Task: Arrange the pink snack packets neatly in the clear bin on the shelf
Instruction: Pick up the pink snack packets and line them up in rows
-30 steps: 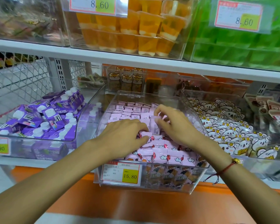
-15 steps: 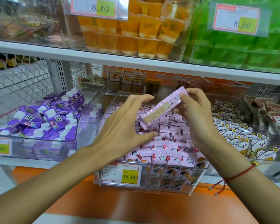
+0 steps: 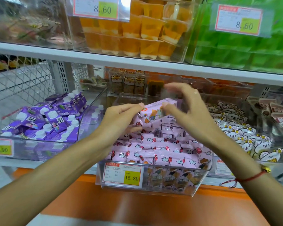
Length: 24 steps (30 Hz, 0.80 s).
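Both hands are raised over the clear bin [image 3: 201,181] on the middle shelf [image 3: 137,64]. Between them is one pink packet [image 3: 155,112], lifted above the others and tilted, with its right end higher. The left hand [image 3: 119,121] pinches the left end of this packet between the thumb and the curled fingers [image 3: 134,106]. The right hand [image 3: 191,115] touches the right end with its thumb, while its other fingers [image 3: 175,87] are spread and arched above the packet (they are blurred, so I cannot tell if they also grip it).

The rest of the pink packets [image 3: 162,152] lie inside the bin. Those at the front stand in quite regular rows with their printed faces up, and those behind, under the hands, are more mixed. A price tag [image 3: 123,175] with "15.80" is fixed on the front wall of the bin.

A red string [image 3: 250,177] is tied round the right wrist. Left of the bin is another clear bin with purple cartons [image 3: 46,121], and right of it one with white packets [image 3: 245,137]. On the upper shelf stand orange cups [image 3: 137,33] and green packs [image 3: 245,51].
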{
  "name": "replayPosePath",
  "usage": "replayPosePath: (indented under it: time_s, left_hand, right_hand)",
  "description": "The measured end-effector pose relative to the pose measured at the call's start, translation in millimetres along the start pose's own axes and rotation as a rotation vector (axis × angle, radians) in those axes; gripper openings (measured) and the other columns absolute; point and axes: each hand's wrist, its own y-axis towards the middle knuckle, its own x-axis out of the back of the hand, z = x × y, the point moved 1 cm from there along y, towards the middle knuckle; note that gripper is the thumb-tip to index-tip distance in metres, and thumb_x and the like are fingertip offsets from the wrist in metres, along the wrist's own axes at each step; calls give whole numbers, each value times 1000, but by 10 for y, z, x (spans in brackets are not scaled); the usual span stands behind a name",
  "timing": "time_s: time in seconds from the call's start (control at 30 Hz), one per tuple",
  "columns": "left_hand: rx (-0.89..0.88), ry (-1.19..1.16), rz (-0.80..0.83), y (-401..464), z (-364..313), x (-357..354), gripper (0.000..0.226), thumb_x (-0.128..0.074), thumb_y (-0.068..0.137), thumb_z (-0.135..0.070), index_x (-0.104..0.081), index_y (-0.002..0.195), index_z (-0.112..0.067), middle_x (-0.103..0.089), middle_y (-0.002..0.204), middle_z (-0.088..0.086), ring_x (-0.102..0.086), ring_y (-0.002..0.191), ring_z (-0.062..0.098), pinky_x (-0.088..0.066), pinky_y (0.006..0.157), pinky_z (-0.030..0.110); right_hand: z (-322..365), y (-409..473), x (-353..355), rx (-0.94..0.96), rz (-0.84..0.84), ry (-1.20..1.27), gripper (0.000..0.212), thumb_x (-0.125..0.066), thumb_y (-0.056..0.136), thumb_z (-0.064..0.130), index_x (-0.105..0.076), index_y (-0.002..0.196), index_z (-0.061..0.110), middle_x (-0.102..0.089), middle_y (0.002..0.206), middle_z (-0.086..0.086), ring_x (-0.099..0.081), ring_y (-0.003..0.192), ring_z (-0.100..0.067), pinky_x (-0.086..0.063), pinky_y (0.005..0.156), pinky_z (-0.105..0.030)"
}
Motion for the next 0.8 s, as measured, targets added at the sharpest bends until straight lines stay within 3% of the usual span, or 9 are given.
replayPosePath:
  time_s: [0.07, 0.13, 0.27, 0.37, 0.43, 0.5, 0.57, 0.63, 0.8]
  left_hand:
    - [-10, 18, -3, -1, 4, 4, 17, -64, 87, -31, -76, 88, -18, -73, 76, -7, -69, 72, 6, -54, 60, 16]
    - [-14, 56, 9, 0, 13, -3, 21, -61, 89, -34, -75, 92, -19, -75, 87, -2, -71, 79, 10, -54, 60, 17]
    - [-24, 60, -44, 17, -26, -15, 33, -40, 99, -40, -67, 90, -23, -75, 84, -4, -71, 74, 6, -58, 63, 21]
    - [-289, 537, -74, 44, 35, 41, 13, -45, 98, -29, -59, 96, -29, -66, 104, -11, -63, 96, 7, -53, 85, 33]
    - [-446, 886, -62, 31, 112, 76, 10, -54, 93, -24, -58, 97, -32, -63, 111, -13, -58, 99, 6, -47, 82, 29]
    - [-488, 1086, 11, 37, 190, 84, 15, -55, 92, -28, -58, 105, -34, -61, 115, -13, -56, 99, 8, -44, 77, 28]
    - [-473, 1195, 139, 52, 257, 69, 23, -48, 95, -34, -55, 116, -36, -61, 116, -11, -55, 96, 11, -43, 74, 30]
    - [-438, 1304, 243, 75, 312, 63, 30, -38, 98, -39, -52, 124, -35, -59, 121, -12, -55, 103, 14, -45, 76, 32]
    - [-447, 1411, 189, 129, 322, 82, 34, -35, 97, -40, -57, 122, -38, -57, 127, -17, -55, 109, 13, -34, 70, 27]
  right_hand:
    - [13, -36, -44, 127, 187, -194, 47, -63, 86, 32, -49, 131, 30, -49, 127, 11, -36, 126, -11, -26, 108, -36]
    - [4, -47, -95, 186, 249, -332, 48, -63, 87, 33, -49, 133, 30, -53, 126, 9, -37, 123, -11, -22, 109, -37]
    - [-28, -21, -76, 133, 155, -284, 37, -69, 80, 38, -59, 113, 26, -61, 104, 9, -50, 95, -9, -44, 85, -35]
    - [-119, 25, -5, -61, -3, -44, 30, -69, 80, 37, -53, 101, 23, -63, 94, 10, -58, 82, -3, -49, 68, -18]
    - [-197, 54, 6, -224, -44, 152, 30, -66, 85, 33, -49, 107, 20, -64, 95, 5, -61, 79, -5, -47, 64, -12]
    - [-244, 66, -14, -356, -32, 358, 39, -59, 91, 29, -41, 122, 13, -66, 97, 1, -66, 77, -3, -50, 63, -11]
    - [-262, 58, -41, -407, -29, 451, 47, -54, 95, 25, -28, 131, 10, -67, 98, -1, -69, 83, -6, -55, 74, -20]
    - [-271, 44, -78, -400, -39, 410, 50, -52, 96, 23, -19, 133, 15, -66, 94, -5, -68, 88, -15, -55, 85, -37]
    - [-222, -18, -210, -301, 29, 248, 37, -51, 96, 17, -25, 123, 17, -57, 85, -1, -63, 82, -19, -54, 80, -45]
